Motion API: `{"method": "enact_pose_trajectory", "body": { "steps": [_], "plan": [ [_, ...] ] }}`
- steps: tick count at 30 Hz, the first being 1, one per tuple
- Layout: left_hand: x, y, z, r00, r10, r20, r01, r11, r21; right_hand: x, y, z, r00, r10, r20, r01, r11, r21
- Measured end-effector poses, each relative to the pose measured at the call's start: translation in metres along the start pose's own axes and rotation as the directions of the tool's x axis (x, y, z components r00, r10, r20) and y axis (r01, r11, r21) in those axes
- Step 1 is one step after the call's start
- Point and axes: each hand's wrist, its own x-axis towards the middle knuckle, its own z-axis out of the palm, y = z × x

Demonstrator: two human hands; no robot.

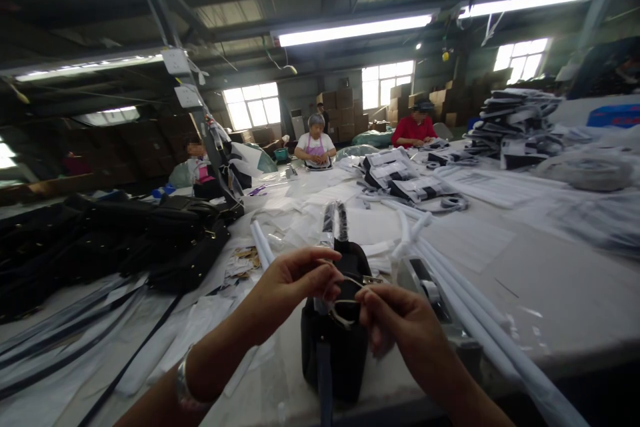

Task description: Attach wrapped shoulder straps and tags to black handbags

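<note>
A small black handbag stands upright on the table in front of me, its top handle wrapped in clear plastic. Just above the bag's front, a thin pale cord loops between my two hands. My left hand pinches the cord between thumb and fingers. On the other side, my right hand also has its fingertips closed on the cord. A dark strap hangs down the front of the bag. Whether the cord is fastened to the bag cannot be made out.
A tape dispenser stands right of the bag, beside long white foam tubes. Black bags are heaped at the left. Wrapped black-and-white pieces lie farther back, near a tall stack. Several people work across the table.
</note>
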Motion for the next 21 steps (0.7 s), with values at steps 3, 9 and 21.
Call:
{"method": "enact_pose_trajectory", "body": {
  "steps": [3,9,21],
  "plan": [
    [0.012,-0.019,-0.022,0.978,0.063,-0.2,-0.043,0.994,0.103,0.017,-0.003,-0.012,0.995,0.0,-0.103,-0.019,0.983,-0.183],
    [0.037,-0.047,-0.045,0.998,-0.051,-0.033,0.057,0.973,0.222,0.055,-0.008,-0.004,1.0,-0.024,-0.007,0.016,0.837,-0.548],
    [0.026,-0.075,-0.043,0.98,-0.156,0.127,0.144,0.985,0.098,0.063,0.005,0.005,0.912,0.331,0.244,-0.239,0.909,-0.34]
  ]
}}
